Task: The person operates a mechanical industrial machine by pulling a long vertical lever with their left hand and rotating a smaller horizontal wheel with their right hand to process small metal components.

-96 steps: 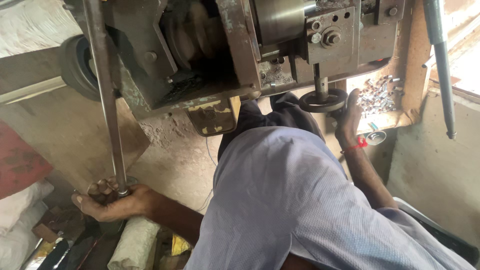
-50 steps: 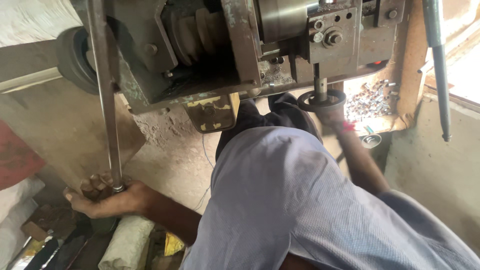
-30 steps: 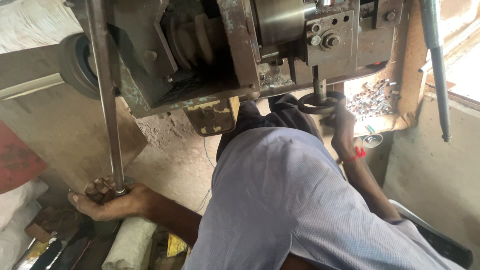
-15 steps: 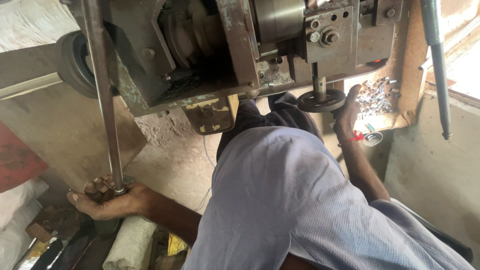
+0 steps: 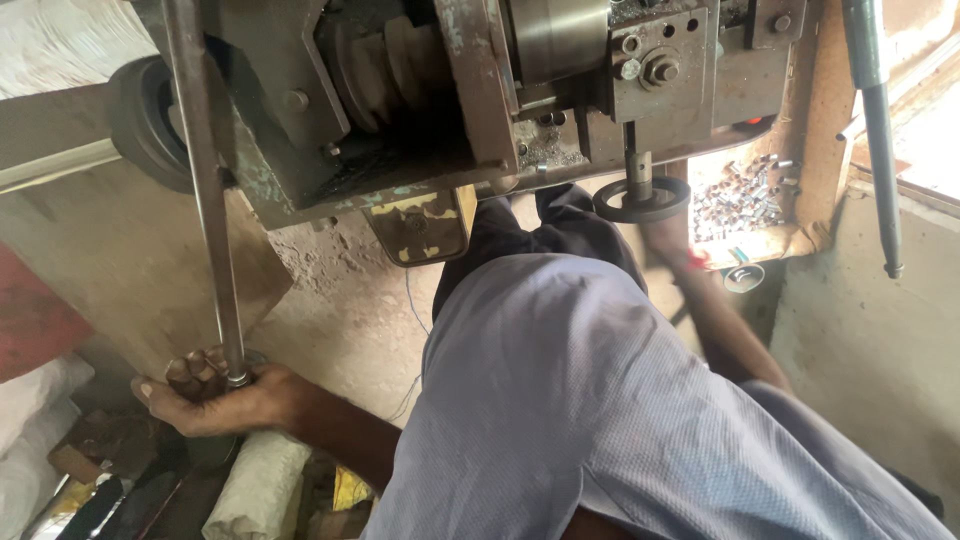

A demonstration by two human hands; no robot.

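Under the lathe, left hand (image 5: 215,400) grips rod (image 5: 205,190); right hand (image 5: 668,235) at handwheel (image 5: 641,199).

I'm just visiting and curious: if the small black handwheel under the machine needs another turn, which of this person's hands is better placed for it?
Probably the right hand: it sits right at the black handwheel. The left hand is far off, wrapped around the lower end of the long steel rod.

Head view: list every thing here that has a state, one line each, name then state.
left hand: closed around the bottom end of the long metal rod.
long metal rod: nearly upright, gripped at its lower end.
right hand: at the handwheel, blurred.
handwheel: on its short shaft under the machine.
metal parts: heaped loose in the wooden tray.
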